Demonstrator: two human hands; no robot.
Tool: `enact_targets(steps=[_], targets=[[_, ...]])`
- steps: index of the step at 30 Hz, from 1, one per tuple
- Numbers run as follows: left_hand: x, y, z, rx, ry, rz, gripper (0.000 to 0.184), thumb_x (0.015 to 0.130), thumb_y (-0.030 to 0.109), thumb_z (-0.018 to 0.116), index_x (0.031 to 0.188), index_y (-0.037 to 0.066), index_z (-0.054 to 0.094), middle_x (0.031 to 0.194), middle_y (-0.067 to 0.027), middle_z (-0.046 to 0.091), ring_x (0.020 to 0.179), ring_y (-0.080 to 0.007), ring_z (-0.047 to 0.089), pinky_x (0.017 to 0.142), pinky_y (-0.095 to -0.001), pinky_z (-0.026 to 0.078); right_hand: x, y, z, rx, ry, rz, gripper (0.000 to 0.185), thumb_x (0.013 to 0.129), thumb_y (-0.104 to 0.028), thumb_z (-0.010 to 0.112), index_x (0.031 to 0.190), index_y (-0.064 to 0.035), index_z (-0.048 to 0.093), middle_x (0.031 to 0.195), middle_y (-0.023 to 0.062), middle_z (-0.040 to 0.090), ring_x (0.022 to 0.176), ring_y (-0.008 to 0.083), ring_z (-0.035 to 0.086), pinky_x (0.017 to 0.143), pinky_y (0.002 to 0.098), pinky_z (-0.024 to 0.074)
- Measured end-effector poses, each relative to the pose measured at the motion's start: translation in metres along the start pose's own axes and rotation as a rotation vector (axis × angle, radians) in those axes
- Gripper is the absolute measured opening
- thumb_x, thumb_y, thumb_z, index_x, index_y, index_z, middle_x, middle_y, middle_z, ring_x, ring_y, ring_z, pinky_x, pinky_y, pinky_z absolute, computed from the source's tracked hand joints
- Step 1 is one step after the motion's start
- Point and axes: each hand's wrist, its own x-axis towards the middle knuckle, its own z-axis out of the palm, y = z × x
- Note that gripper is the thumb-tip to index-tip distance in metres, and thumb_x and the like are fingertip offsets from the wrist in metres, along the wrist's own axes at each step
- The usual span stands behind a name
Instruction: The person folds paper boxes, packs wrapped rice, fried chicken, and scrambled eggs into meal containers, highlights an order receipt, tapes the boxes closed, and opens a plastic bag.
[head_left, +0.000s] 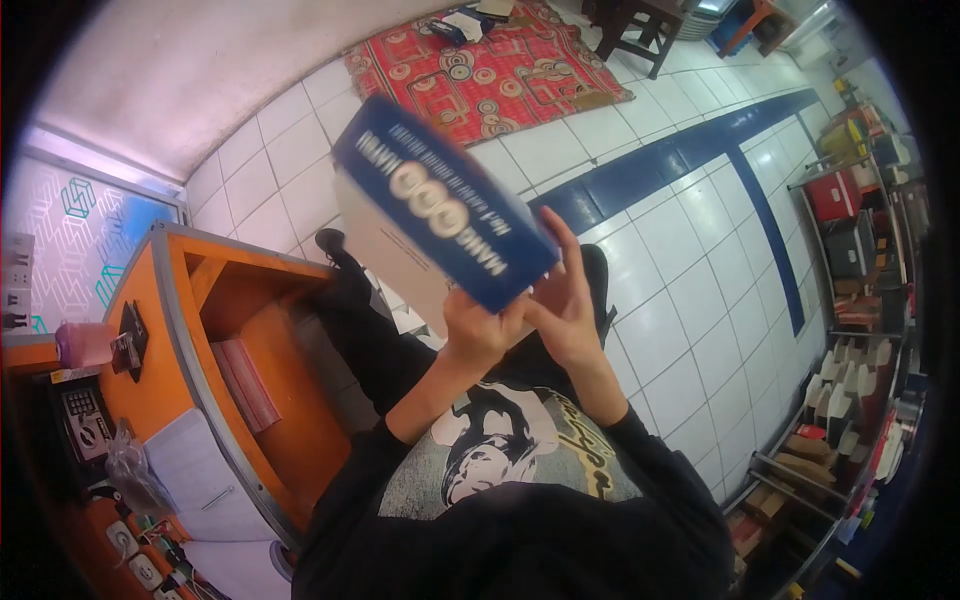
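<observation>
A blue and white cardboard box (430,205) is held up tilted in front of my body, its large white lettering upside down to me. My left hand (478,328) grips the near lower corner with its fingers curled in. Against the box's right end is my right hand (568,310), its index finger stretched up along the end and its thumb close to my left hand. The far end of the box is slightly blurred, and its underside is hidden from me.
An orange desk (285,370) with an open shelf stands at left, with a notebook (185,465) on top. Ahead lies a red patterned mat (480,75) with another blue box (462,25). A dark stool (645,35) is beyond. Racks with boxes (835,195) line the right.
</observation>
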Motion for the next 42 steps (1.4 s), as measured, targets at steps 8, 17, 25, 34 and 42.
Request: enact_targets(steps=[8, 17, 25, 34, 42], targets=[[0.013, 0.001, -0.014, 0.076, -0.484, 0.072, 0.034, 0.076, 0.013, 0.071, 0.107, 0.004, 0.062, 0.1, -0.0167, 0.062, 0.093, -0.0341, 0.061, 0.082, -0.0387, 0.048, 0.004, -0.008, -0.006, 0.114, 0.213, -0.03, 0.076, 0.076, -0.038, 0.066, 0.134, -0.0025, 0.034, 0.133, 0.0141, 0.037, 0.123, 0.0221, 0.04, 0.103, 0.033, 0.0323], [0.035, -0.029, -0.046, -0.153, -0.015, -0.324, 0.052, 0.088, 0.03, 0.064, 0.125, -0.003, 0.049, 0.122, -0.0165, 0.056, 0.114, -0.024, 0.052, 0.098, -0.0332, 0.038, -0.011, 0.009, -0.047, -0.319, 0.001, 0.193, 0.076, 0.075, -0.035, 0.07, 0.134, -0.0088, 0.031, 0.145, 0.0228, 0.019, 0.135, 0.0311, 0.022, 0.108, 0.0405, 0.0217], [-0.007, -0.093, -0.05, -0.138, 0.116, -0.548, 0.052, 0.094, 0.022, 0.054, 0.136, -0.003, 0.034, 0.139, -0.0173, 0.039, 0.129, -0.0243, 0.038, 0.105, -0.0341, 0.03, 0.109, -0.001, -0.073, -0.298, -0.015, 0.644, 0.061, 0.079, -0.033, 0.065, 0.129, -0.0085, 0.04, 0.12, 0.0116, 0.052, 0.113, 0.0254, 0.049, 0.094, 0.0451, 0.0416], [-0.001, -0.102, -0.116, -0.02, 0.424, -0.536, 0.043, 0.098, 0.014, 0.045, 0.135, -0.004, 0.035, 0.142, -0.0146, 0.036, 0.128, -0.0242, 0.039, 0.106, -0.0345, 0.034, 0.266, 0.134, -0.181, -1.194, 0.288, 0.205, 0.121, 0.067, -0.066, 0.067, 0.139, 0.0114, 0.008, 0.142, 0.0309, 0.024, 0.133, 0.0428, 0.023, 0.109, 0.0453, 0.0224], [-0.014, -0.105, -0.102, -0.133, 0.418, -0.639, 0.042, 0.097, 0.018, 0.047, 0.132, -0.004, 0.038, 0.138, -0.0145, 0.039, 0.124, -0.0243, 0.043, 0.105, -0.0349, 0.035, 0.082, 0.228, -0.118, -1.511, 0.261, 0.593, 0.114, 0.065, -0.058, 0.072, 0.144, -0.0001, 0.014, 0.151, 0.0241, 0.009, 0.132, 0.0434, 0.028, 0.102, 0.0669, 0.0178]])
